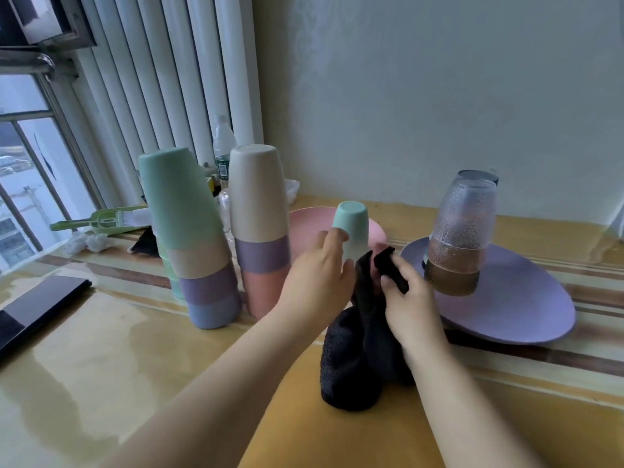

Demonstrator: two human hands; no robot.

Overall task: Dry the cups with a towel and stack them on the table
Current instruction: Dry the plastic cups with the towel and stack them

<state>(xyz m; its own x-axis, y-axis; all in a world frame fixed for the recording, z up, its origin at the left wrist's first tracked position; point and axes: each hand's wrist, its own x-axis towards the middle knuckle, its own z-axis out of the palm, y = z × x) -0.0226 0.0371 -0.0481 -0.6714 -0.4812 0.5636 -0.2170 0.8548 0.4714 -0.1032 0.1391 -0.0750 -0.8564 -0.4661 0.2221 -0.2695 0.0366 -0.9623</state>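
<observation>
Holding a mint cup (349,228) upside down above the counter (101,349), the left hand (317,278) has its fingers curled around the cup's side, a firm grip on it with two fingertips showing on the near wall. The right hand (410,305) grips a black towel (358,349), pinching a fold of it just beside the cup's lower rim; the rest of the towel hangs down and bunches on the counter between the two forearms. The rim itself is hidden behind hand and towel, so whether the cloth goes inside the cup cannot be told.

To the left stand two stacks of upturned cups. The nearer-left stack (199,244) leans a little, with mint on top, then beige, purple and blue. The second stack (260,228) is just beside it, upright, with beige over purple over pink. Behind the held cup lies a pink plate (304,224). To the right, a purple plate (513,305) carries two clear textured glasses (461,231) stacked upside down.

Further back by the white radiator (169,79) are a plastic bottle (223,146), a green brush (104,221) and crumpled tissue (87,241). A dark flat device (37,305) lies at the left edge of the counter, near the window (23,163).
</observation>
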